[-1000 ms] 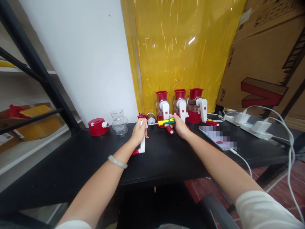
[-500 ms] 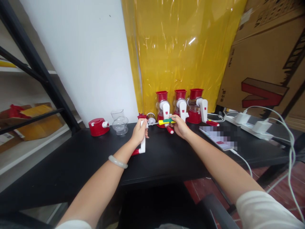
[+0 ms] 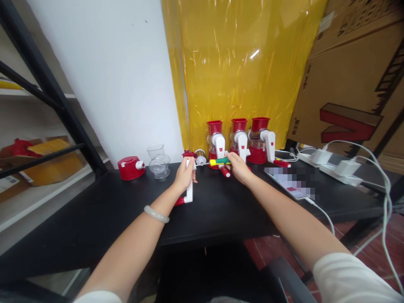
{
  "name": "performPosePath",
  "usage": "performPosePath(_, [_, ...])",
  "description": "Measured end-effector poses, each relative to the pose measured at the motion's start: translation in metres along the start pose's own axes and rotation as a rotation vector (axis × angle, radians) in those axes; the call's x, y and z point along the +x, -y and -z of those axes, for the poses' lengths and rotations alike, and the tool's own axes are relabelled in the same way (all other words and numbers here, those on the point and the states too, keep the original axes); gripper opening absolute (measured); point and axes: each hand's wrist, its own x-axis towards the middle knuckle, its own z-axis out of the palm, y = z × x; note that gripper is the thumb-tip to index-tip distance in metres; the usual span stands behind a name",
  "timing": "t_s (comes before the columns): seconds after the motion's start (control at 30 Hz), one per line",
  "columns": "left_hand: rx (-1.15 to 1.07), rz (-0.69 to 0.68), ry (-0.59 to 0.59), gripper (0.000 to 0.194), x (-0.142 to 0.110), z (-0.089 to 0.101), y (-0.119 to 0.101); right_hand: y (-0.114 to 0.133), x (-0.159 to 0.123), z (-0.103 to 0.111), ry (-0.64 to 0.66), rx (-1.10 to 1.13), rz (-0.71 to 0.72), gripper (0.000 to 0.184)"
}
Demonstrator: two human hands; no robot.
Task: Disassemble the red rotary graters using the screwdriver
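My left hand [image 3: 184, 174] is closed round a white crank handle [image 3: 189, 193] with a red grip, held upright over the black table. In my right hand [image 3: 237, 166] is a green and yellow screwdriver [image 3: 221, 161], gripped by the end of its handle. Its metal shaft points left and its tip reaches the white part at my left hand; the exact contact is too small to tell. Just behind are a metal grater drum [image 3: 200, 155] with a white end and a red part [image 3: 188, 153], partly hidden by my left hand.
Several red-and-white rotary graters stand at the back, one [image 3: 260, 141] at the right. A red base [image 3: 131, 168] and a clear plastic housing [image 3: 158, 162] are on the left. A phone [image 3: 285, 183], its cable and a power strip [image 3: 330, 168] lie right. The black table's [image 3: 221, 214] front edge is near me.
My right hand has shifted its fingers slightly back on the screwdriver, showing more of the green handle. My left hand and the crank handle stay in place.
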Motion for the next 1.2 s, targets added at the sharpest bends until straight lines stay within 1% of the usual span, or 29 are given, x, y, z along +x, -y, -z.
performPosePath(0.2, [-0.003,0.001,0.003,0.041,-0.0002,-0.0002,0.0003,0.0046,0.001,-0.0028,-0.047,0.112,-0.045,0.038])
performPosePath(0.37, [-0.003,0.008,0.005,0.04,-0.0005,-0.0005,0.0006,0.0096,-0.0009,-0.0022,-0.01,0.177,-0.061,0.031])
performPosePath(0.47, [0.002,0.0,0.001,0.04,-0.0006,-0.0002,0.0006,0.0094,-0.0004,-0.0017,-0.003,0.16,-0.03,0.034])
performPosePath(0.6, [0.001,0.002,-0.005,0.04,-0.0007,0.0,-0.0006,0.0063,-0.0005,-0.0005,-0.012,0.061,0.005,0.053])
performPosePath(0.67, [0.0,0.007,-0.006,0.041,-0.0007,-0.0001,-0.0012,0.0051,-0.0019,0.0001,0.008,-0.014,0.0,0.056])
performPosePath(0.77, [-0.009,0.005,-0.002,0.042,-0.0005,-0.0005,-0.0017,0.0035,-0.0034,0.0001,0.031,-0.034,-0.01,0.053])
performPosePath(1.0, [-0.025,0.012,-0.004,0.039,-0.0008,-0.0011,-0.002,0.0019,0.0019,-0.0039,-0.018,0.114,-0.031,0.047])
performPosePath(1.2, [-0.02,0.009,0.004,0.039,-0.0013,-0.0011,-0.002,0.0062,0.0014,-0.0018,0.002,0.202,-0.058,0.034])
